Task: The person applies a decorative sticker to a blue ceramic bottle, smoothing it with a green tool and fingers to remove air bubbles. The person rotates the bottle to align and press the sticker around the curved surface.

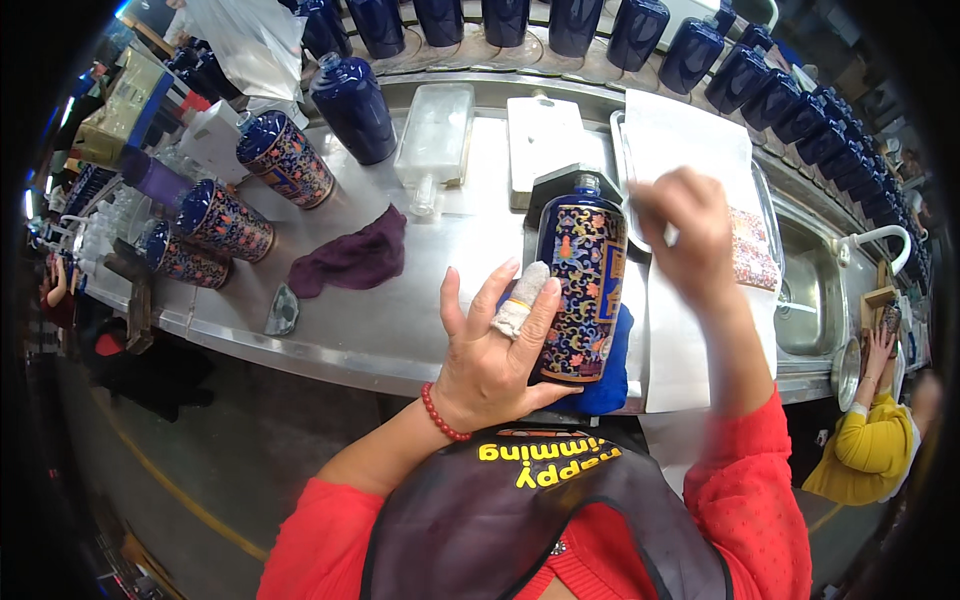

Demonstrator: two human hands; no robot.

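A dark blue bottle [583,285] with a colourful floral wrap and a gold-edged panel lies tilted in front of me, its neck pointing away. My left hand [500,350] grips it from the left, with the thumb at its base and the forefinger along its side. One finger wears a pale cloth cover, and the other fingers stand apart. Under the bottle are a black angular rest [572,177] and a blue cloth [619,375]. Right of the bottle, my right hand [690,225] is raised over white sheets, its curled fingers smeared by motion. Whether it holds anything is unclear.
Several wrapped bottles [285,160] and a plain blue bottle [355,110] stand left. A purple cloth [352,252] lies on the metal bench [400,325]. Patterned sheets [752,250] lie right, before a sink [805,295]. Blue bottles line a conveyor [540,62]; a yellow-sleeved person [865,445] works far right.
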